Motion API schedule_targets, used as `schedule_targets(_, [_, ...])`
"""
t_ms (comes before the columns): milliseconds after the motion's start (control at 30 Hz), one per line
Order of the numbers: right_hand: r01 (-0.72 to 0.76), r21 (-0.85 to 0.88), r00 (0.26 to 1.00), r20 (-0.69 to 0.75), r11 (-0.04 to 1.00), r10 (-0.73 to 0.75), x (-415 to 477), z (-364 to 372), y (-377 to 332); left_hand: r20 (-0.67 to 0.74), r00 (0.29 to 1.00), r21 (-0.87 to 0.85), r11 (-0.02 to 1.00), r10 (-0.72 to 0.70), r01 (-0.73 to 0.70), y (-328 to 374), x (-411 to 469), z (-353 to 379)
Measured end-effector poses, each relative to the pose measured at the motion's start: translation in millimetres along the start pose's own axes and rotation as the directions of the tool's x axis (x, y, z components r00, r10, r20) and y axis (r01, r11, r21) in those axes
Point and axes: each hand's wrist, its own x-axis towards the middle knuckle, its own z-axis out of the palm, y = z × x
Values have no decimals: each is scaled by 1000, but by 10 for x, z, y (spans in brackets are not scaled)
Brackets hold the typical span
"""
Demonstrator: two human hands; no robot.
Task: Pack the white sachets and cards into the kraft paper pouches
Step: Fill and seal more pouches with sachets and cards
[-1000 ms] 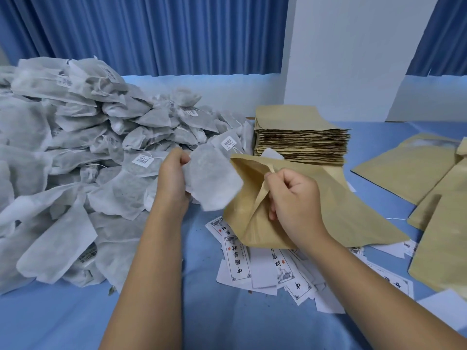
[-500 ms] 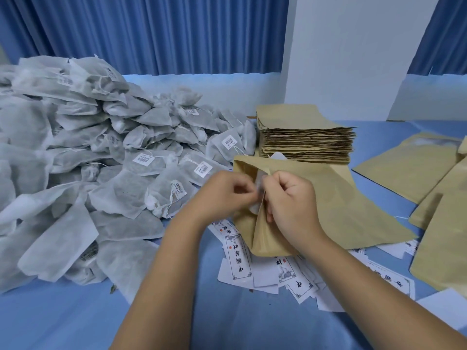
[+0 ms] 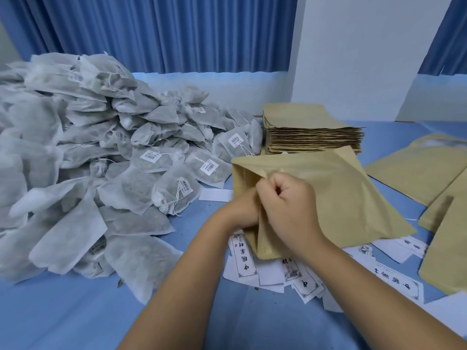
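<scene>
The kraft pouch [image 3: 341, 198] lies over the cards [image 3: 245, 265], its long axis running right and away from its open mouth, whose edge the right hand [image 3: 288, 205] pinches, while the left hand [image 3: 241, 210], nearer the sachets [image 3: 101, 147], reaches inside, its fingers hidden, so I cannot tell its grip
</scene>
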Motion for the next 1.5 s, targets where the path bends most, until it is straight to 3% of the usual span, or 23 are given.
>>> schedule_targets(100, [-60,-80,998,-38,995,57,69,-52,153,7,989,-346,928,-145,138,-9,91,-88])
schedule_targets(133, [-91,-99,995,-55,991,86,92,-73,200,-60,976,-445,881,-207,160,-96,125,-120])
schedule_targets(167, [-117,-110,991,-71,987,110,114,-93,240,-161,946,-438,879,-281,187,-146,130,-174])
schedule_targets(233, [-148,-116,987,-85,982,138,142,-121,293,-513,803,-133,952,-304,276,-275,105,-273])
schedule_targets(267, [-156,-113,986,-81,981,148,145,-125,308,-653,715,52,927,-249,371,-333,95,-313])
schedule_targets(300, [-163,-108,985,-70,981,156,140,-124,318,-721,664,175,876,-198,450,-389,79,-342])
schedule_targets(367, [-174,-108,985,-42,979,170,115,-108,334,-753,632,288,771,-184,568,-508,94,-371])
schedule_targets(433, [-181,-118,984,-21,976,179,97,-91,348,-728,628,283,714,-275,641,-532,98,-371])
schedule_targets(533, [-184,-119,983,0,976,185,92,-80,363,-646,647,226,708,-406,669,-564,102,-331])
schedule_targets(667, [-182,-108,982,32,977,187,86,-67,356,-586,718,204,789,-376,579,-588,102,-352])
schedule_targets(767, [-175,-68,984,16,982,177,118,-93,323,-554,752,-95,924,-358,369,-459,118,-334])
schedule_targets(833, [-185,-10,983,8,983,185,152,-129,309,-480,773,-418,883,-415,214,-299,128,-306])
schedule_targets(900, [-218,86,976,26,972,216,181,-168,304,-421,825,-527,842,-376,115,-175,150,-229])
schedule_targets(1000, [-305,246,952,93,920,291,223,-226,284,-314,918,-531,846,-242,42,-38,172,-53])
schedule_targets(1100, [-361,332,933,129,872,336,265,-286,231,-208,954,-503,861,-213,83,3,168,76])
schedule_targets(1267, [-338,319,939,175,886,295,156,-207,104,-277,956,-51,995,-96,85,8,163,249])
schedule_targets(1433, [-298,312,940,260,902,221,0,-94,-11,-146,965,-291,942,-216,167,-20,107,335])
schedule_targets(1500, [-289,316,937,285,903,200,-30,-77,-44,-19,985,-405,902,-172,150,-80,42,304])
